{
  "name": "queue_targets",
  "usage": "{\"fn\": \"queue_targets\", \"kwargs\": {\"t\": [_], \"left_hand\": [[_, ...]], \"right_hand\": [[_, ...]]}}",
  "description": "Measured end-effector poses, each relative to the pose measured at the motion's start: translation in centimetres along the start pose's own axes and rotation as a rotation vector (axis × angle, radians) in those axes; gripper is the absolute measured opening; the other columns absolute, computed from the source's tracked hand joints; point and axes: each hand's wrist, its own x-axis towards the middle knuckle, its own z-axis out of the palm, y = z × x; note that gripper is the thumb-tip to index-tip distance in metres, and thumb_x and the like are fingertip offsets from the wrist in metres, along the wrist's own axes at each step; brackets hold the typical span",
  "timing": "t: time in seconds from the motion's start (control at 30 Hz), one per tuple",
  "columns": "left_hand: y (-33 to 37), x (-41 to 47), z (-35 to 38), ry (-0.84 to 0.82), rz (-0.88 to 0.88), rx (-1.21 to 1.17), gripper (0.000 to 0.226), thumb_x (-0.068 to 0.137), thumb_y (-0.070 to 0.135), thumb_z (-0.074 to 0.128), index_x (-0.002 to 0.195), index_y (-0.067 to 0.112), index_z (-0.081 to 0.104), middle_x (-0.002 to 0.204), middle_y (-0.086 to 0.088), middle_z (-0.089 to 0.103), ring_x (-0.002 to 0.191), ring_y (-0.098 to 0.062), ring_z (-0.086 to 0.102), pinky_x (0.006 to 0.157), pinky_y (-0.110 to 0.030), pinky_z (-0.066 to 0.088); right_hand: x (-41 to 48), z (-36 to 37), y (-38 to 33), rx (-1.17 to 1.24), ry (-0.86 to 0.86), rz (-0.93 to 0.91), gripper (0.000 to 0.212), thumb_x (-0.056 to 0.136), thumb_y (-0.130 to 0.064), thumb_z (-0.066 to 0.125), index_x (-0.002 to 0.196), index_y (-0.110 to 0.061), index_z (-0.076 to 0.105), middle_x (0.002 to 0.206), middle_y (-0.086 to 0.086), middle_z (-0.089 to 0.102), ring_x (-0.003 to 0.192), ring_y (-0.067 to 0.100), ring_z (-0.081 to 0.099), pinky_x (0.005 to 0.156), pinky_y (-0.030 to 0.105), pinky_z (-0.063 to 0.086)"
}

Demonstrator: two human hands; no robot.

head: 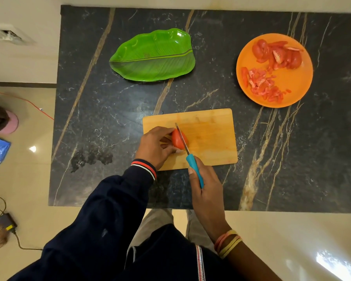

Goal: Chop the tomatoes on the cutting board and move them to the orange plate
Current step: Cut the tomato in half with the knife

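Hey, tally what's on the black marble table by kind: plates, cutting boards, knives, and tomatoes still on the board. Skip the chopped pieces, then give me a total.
Plates: 2 (green leaf-shaped plate, orange plate)
Cutting board: 1
Knife, teal-handled: 1
Tomato on the board, under the blade: 1
Total: 5

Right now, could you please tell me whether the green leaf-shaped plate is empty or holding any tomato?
Empty. The green leaf-shaped plate shows only its bare ribbed surface; the chopped tomato pieces lie on the orange plate.
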Motion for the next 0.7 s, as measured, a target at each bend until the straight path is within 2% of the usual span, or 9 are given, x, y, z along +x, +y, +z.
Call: {"fn": "queue_targets", "kwargs": {"t": [0.1, 0.23, 0.4, 0.5, 0.6, 0.7], "left_hand": [[-0.1, 0.1, 0.0, -0.001, 0.013, 0.025, 0.063, 0.072, 0.024, 0.082, 0.129, 0.018, 0.058, 0.118, 0.001, 0.062, 0.097, -0.012, 0.059, 0.090, -0.028, 0.053], [-0.1, 0.1, -0.1, -0.001, 0.040, 0.017, 0.059, 0.072, 0.020, 0.082, 0.126, 0.015, 0.061, 0.115, 0.001, 0.063, 0.095, -0.010, 0.059, 0.089, -0.026, 0.053], [0.0, 0.3, -0.2, 0.000, 0.068, 0.039, 0.056, 0.071, 0.020, 0.083, 0.123, 0.015, 0.062, 0.112, 0.002, 0.063, 0.093, -0.006, 0.057, 0.085, -0.014, 0.047], [-0.2, 0.4, -0.2, -0.003, 0.070, 0.057, 0.056, 0.072, 0.024, 0.083, 0.124, 0.016, 0.062, 0.114, 0.002, 0.063, 0.095, -0.006, 0.057, 0.088, -0.019, 0.049], [-0.3, 0.4, -0.3, -0.005, 0.070, 0.055, 0.056, 0.072, 0.024, 0.082, 0.124, 0.015, 0.062, 0.114, 0.001, 0.064, 0.094, -0.006, 0.057, 0.087, -0.017, 0.047], [-0.2, 0.3, -0.2, -0.004, 0.061, 0.033, 0.056, 0.072, 0.022, 0.082, 0.123, 0.015, 0.062, 0.113, 0.001, 0.065, 0.093, -0.009, 0.060, 0.088, -0.023, 0.053]], "right_hand": [[-0.2, 0.2, -0.1, -0.008, 0.002, -0.010, 0.043, 0.104, -0.027, 0.047, 0.145, -0.014, 0.049, 0.121, -0.002, 0.057, 0.114, -0.001, 0.052, 0.090, 0.003, 0.038], [-0.5, 0.6, -0.3, -0.057, 0.011, -0.019, 0.050, 0.103, -0.036, 0.040, 0.148, -0.017, 0.045, 0.120, -0.003, 0.053, 0.110, -0.002, 0.050, 0.086, 0.001, 0.039], [-0.9, 1.1, -0.4, -0.058, 0.044, 0.003, 0.054, 0.102, -0.040, 0.036, 0.150, -0.017, 0.042, 0.116, -0.003, 0.050, 0.107, -0.002, 0.049, 0.082, 0.002, 0.040], [-0.8, 1.1, -0.3, -0.050, 0.051, 0.016, 0.053, 0.102, -0.039, 0.037, 0.150, -0.016, 0.042, 0.112, -0.003, 0.050, 0.103, 0.000, 0.050, 0.081, 0.005, 0.041], [-0.8, 1.1, -0.3, -0.033, 0.050, 0.017, 0.053, 0.102, -0.039, 0.038, 0.150, -0.016, 0.042, 0.110, -0.003, 0.051, 0.101, 0.002, 0.051, 0.080, 0.006, 0.042], [-1.0, 1.1, -0.4, -0.025, 0.053, 0.016, 0.051, 0.103, -0.037, 0.039, 0.149, -0.017, 0.044, 0.110, -0.005, 0.051, 0.103, 0.002, 0.051, 0.081, 0.008, 0.043]]}}
